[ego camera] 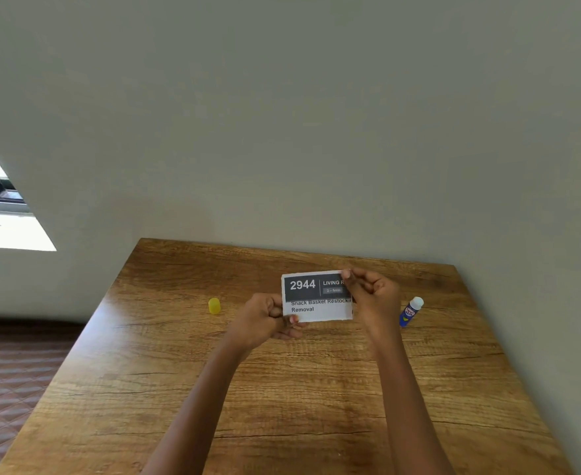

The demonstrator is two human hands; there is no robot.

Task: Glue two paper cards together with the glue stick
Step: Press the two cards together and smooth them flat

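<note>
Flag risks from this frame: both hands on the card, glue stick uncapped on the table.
1. The card is pinched only at opposite corners by the left hand and right hand, held off the table; layers could slip out of line.
2. The glue stick lies uncapped on its side near the right edge; it may dry out or roll off.
3. The yellow cap sits far left of the stick, easy to forget.

Both hands pinch the card above the table (glue stick uncapped)
</note>
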